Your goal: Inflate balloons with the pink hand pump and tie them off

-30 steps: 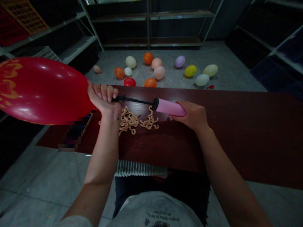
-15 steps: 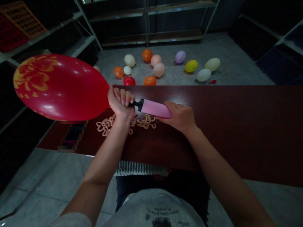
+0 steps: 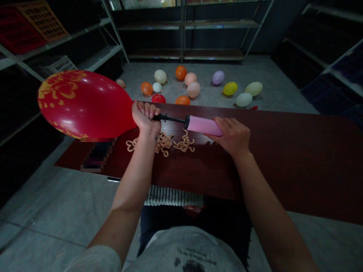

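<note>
A large red balloon (image 3: pixel 85 104) with a gold pattern sticks out to the left, inflated and round. My left hand (image 3: pixel 146 119) is closed around its neck and the black nozzle end of a pink hand air pump (image 3: pixel 202 125). The pump lies level above the table, its thin black rod showing between my hands. My right hand (image 3: pixel 231 136) grips the pink barrel at its far end. Below my hands, a heap of pale curly rubber pieces (image 3: pixel 164 144) lies on the dark red wooden table (image 3: pixel 283 162).
Several inflated balloons (image 3: pixel 193 85) in mixed colours lie on the grey floor past the table's far edge. Metal shelves (image 3: pixel 184 34) stand behind and to both sides. A pixelated object (image 3: pixel 98 156) lies on the table's left part.
The pink barrel slid in toward my left hand, then drew back right, exposing the black rod again. The balloon sits further right in view than a second ago.
</note>
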A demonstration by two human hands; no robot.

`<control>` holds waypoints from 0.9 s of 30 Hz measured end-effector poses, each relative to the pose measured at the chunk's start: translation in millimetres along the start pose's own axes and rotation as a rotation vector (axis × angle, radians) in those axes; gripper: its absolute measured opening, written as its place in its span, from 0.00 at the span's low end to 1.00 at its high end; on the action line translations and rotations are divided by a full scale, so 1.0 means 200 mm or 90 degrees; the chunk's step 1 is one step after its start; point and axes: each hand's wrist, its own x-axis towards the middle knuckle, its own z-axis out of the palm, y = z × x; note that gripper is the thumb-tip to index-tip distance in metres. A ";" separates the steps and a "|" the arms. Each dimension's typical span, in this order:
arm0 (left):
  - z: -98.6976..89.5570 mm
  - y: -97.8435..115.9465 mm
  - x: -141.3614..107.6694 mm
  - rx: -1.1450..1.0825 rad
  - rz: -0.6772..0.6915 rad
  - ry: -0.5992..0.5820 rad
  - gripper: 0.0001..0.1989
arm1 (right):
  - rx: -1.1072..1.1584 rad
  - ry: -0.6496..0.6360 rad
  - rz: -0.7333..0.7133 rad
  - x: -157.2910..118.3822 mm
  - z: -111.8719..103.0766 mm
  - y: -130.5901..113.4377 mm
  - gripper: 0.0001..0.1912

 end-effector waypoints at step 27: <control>0.06 0.07 -0.07 -0.030 0.055 -0.057 0.29 | 0.185 -0.095 0.058 0.00 -0.02 -0.04 0.34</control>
